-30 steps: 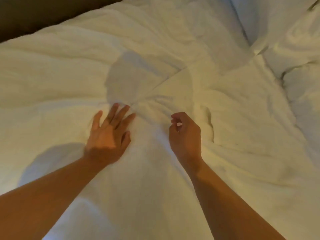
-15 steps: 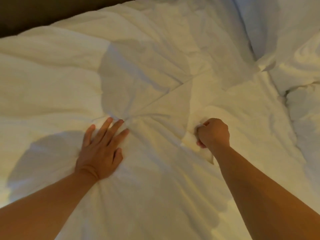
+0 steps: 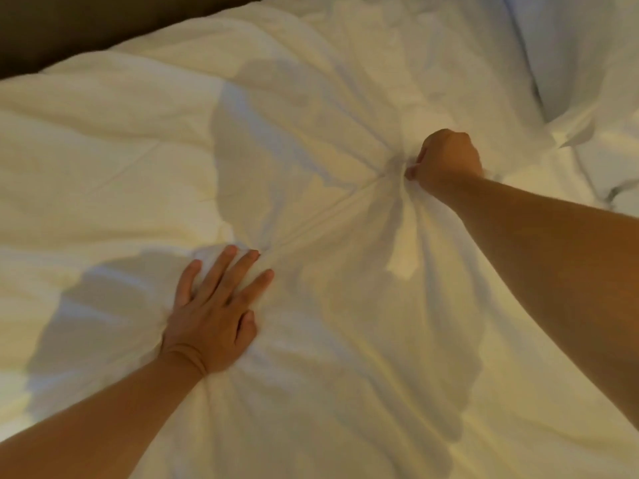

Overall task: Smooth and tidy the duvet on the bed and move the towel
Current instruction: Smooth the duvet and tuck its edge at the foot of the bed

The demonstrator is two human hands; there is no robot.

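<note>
A white, wrinkled duvet (image 3: 114, 160) covers almost the whole view. My left hand (image 3: 214, 312) lies flat on it at lower centre-left, fingers straight and spread, pressing the cloth down. My right hand (image 3: 446, 160) is a closed fist further up and to the right, gripping a bunch of duvet fabric; creases radiate from that fist toward the left hand. I cannot pick out a towel for certain among the white cloth.
A dark strip beyond the bed's far edge (image 3: 86, 25) runs along the top left. At the upper right lie more white folds, perhaps a pillow or bunched bedding (image 3: 587, 63). Shadows of my arms fall on the duvet.
My right hand closed on a fold of the duvet and has pulled it up and to the right, away from the left hand. The left hand stays flat, pressing in place.
</note>
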